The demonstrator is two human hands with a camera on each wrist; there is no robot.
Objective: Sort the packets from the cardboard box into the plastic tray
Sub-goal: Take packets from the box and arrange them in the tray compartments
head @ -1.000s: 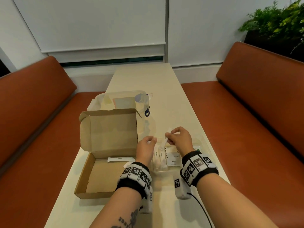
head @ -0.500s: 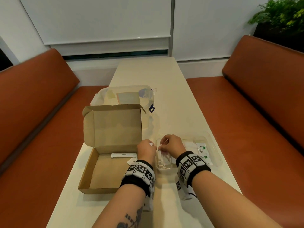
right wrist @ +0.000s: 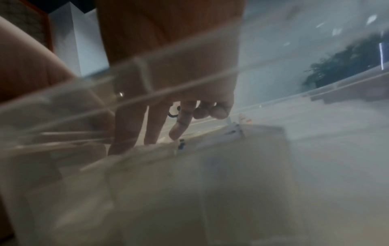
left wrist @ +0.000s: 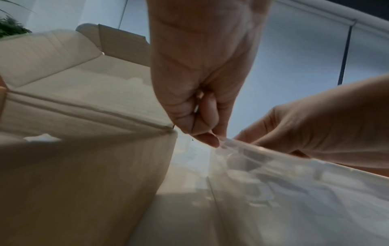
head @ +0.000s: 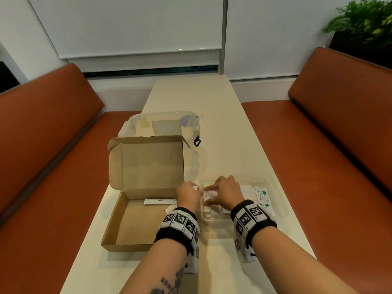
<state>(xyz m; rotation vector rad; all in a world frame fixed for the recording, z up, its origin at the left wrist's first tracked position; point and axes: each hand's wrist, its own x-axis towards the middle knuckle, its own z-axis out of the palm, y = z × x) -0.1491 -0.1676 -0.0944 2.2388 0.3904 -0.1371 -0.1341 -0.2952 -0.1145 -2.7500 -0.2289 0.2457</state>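
Several packets already lie in our clear plastic tray (head: 277, 188); beside it, the open brown cardboard box (head: 118, 219) holds a white sugar stick packet (head: 160, 201). Right hand (head: 226, 193) fingers spread on tray packets; left hand (head: 188, 195) grip pinches the tray's rim.

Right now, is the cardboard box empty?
No, a white packet lies inside the cardboard box near its hinge, and another shows beside the left hand.
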